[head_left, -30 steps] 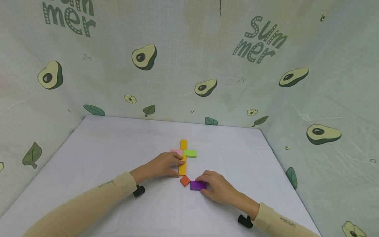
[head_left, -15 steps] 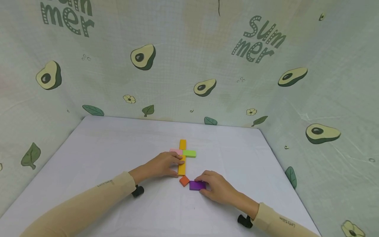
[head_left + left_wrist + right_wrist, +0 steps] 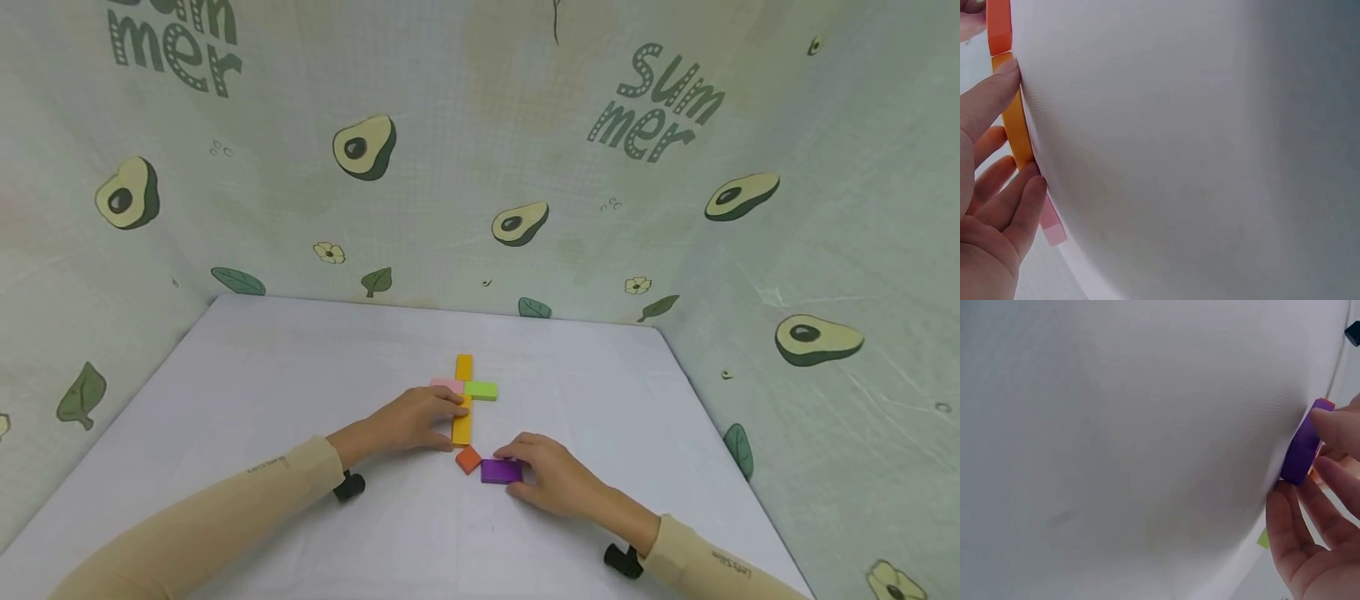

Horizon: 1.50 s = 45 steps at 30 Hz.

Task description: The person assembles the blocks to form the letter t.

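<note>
My left hand point(image 3: 412, 419) holds a long yellow block point(image 3: 462, 425) that lies flat, thumb by its near end and fingers at its far part. In the left wrist view the thumb point(image 3: 1007, 72) touches that block's edge. A purple block point(image 3: 501, 471) is pinched between thumb and fingers of my right hand point(image 3: 551, 475). Between the two blocks an orange-red block point(image 3: 468, 459) lies turned on its corner, one corner close to the yellow block and another close to the purple one. In the right wrist view the thumb rests on the purple block point(image 3: 1301, 450).
Beyond the long yellow block lie a pink block point(image 3: 447, 385) and a light green block point(image 3: 481, 390), end to end crosswise. A shorter yellow block point(image 3: 464, 367) stands out behind them. White cloth point(image 3: 322, 342) covers the table; patterned fabric walls point(image 3: 450, 167) rise at back and sides.
</note>
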### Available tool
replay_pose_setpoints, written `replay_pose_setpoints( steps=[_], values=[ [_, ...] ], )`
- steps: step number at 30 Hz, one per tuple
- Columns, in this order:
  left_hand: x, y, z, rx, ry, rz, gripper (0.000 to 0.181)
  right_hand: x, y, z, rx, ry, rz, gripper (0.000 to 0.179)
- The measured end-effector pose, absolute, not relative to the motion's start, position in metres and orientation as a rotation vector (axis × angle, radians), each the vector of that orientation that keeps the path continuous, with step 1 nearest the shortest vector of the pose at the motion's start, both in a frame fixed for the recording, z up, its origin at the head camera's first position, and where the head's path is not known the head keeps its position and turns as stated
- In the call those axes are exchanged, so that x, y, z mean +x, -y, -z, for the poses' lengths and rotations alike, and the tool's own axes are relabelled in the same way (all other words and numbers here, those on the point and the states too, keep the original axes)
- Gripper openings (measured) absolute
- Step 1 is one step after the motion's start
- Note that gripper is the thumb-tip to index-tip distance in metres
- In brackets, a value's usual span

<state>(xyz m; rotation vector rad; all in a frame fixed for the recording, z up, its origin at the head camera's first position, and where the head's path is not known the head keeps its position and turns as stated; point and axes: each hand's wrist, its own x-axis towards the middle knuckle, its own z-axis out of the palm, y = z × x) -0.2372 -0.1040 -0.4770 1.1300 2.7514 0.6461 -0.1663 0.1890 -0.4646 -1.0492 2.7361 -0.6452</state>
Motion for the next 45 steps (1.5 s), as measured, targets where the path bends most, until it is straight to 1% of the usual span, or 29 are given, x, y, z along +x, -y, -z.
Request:
replay_pose_setpoints(
  steps=[13, 32, 38, 41, 45],
  values=[
    [-0.235, 0.102, 0.477, 1.149, -2.764, -0.633, 0.059, -0.167, -0.199, 0.458, -1.034, -2.668, 0.730, 0.048],
    [-0.233, 0.106, 0.473, 1.132, -2.730, -0.667, 0.061, -0.171, -0.214, 0.449, -0.924, -2.721, 0.729, 0.052],
    [-0.227, 0.119, 0.467, 1.015, -2.797, -0.672, 0.064, -0.171, -0.223, 0.443, -0.874, -2.770, 0.724, 0.054],
    [-0.223, 0.132, 0.463, 0.957, -2.869, -0.643, 0.067, -0.172, -0.229, 0.439, -0.869, -2.805, 0.732, 0.056],
    [-0.217, 0.153, 0.457, 0.909, -2.961, -0.628, 0.066, -0.173, -0.237, 0.436, -0.855, -2.871, 0.715, 0.055]
  ],
)
